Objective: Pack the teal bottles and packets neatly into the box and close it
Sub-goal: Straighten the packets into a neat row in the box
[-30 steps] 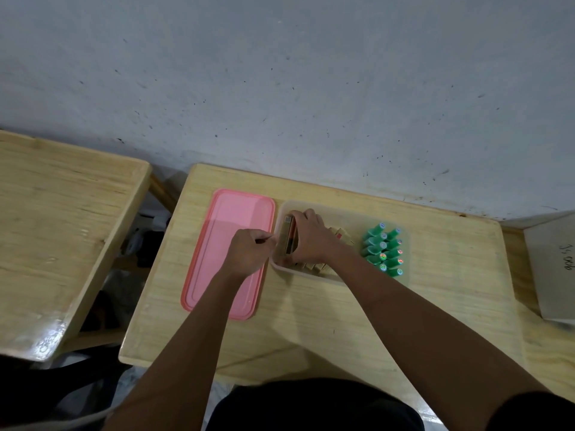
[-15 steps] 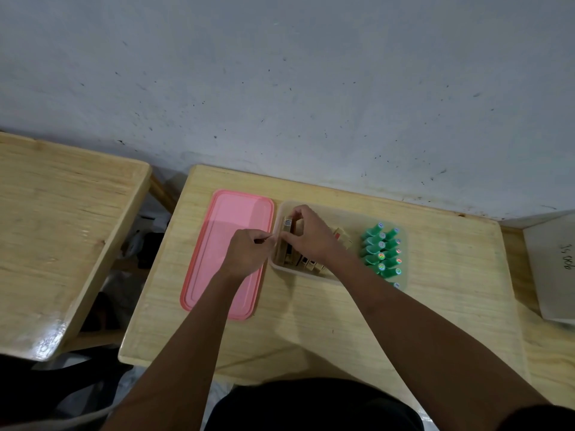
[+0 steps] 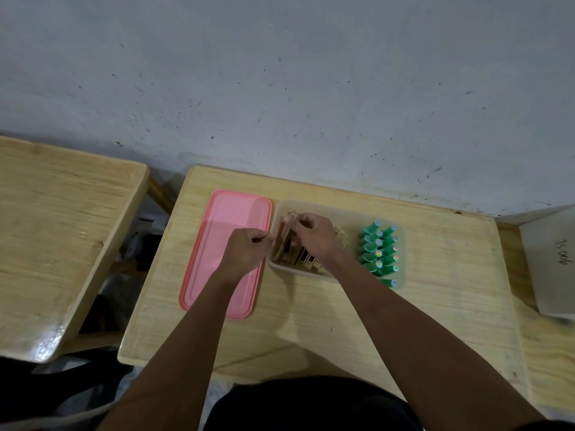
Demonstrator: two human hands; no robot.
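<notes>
A clear plastic box stands on the wooden table. Several teal bottles are packed upright in two rows at its right end. Tan packets stand on edge in its left half. My right hand reaches into the box and pinches a packet at the left end of the row. My left hand sits with curled fingers at the box's left wall, pinching the edge of the same packets. The pink lid lies flat on the table left of the box, partly under my left forearm.
The table backs onto a grey wall. A second wooden table stands to the left across a gap. A white box with handwriting sits at the right edge.
My right hand has shifted slightly and tilted the leftmost packets in the box. My left hand has stayed at the box's left wall.
</notes>
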